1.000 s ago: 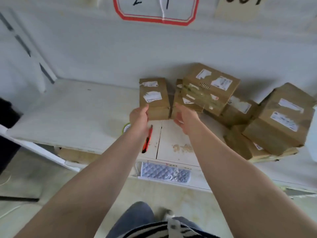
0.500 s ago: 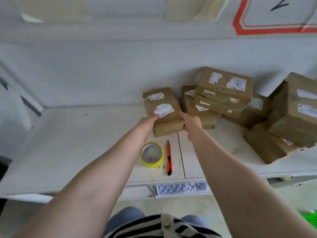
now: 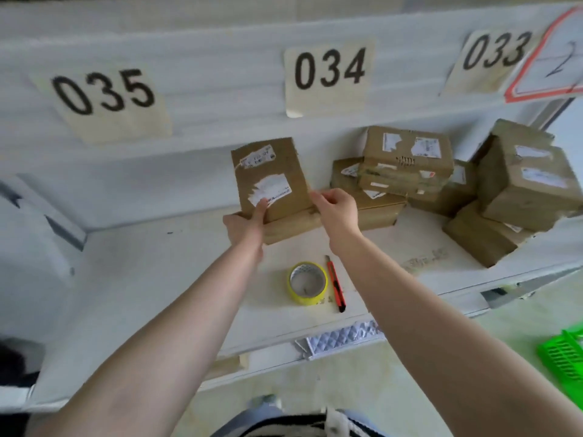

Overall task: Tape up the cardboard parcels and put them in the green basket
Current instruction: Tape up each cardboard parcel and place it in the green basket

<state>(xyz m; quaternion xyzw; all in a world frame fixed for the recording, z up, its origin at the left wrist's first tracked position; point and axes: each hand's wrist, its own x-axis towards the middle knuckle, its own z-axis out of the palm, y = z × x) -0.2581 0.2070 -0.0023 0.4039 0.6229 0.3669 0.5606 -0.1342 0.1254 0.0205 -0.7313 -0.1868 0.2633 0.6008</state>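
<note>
On the white surface (image 3: 132,279), both hands held one brown parcel (image 3: 271,181): left hand (image 3: 244,227) and right hand (image 3: 336,208) fingers curled round its sides.

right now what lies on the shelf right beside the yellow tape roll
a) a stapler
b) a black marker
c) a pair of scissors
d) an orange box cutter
d: an orange box cutter lies alongside the yellow tape roll on the shelf, nearer the person than the parcel both hands hold.

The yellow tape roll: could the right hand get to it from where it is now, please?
Probably yes: the tape roll lies uncovered beside the cutter, just below the right hand, which must first release the parcel.
</note>
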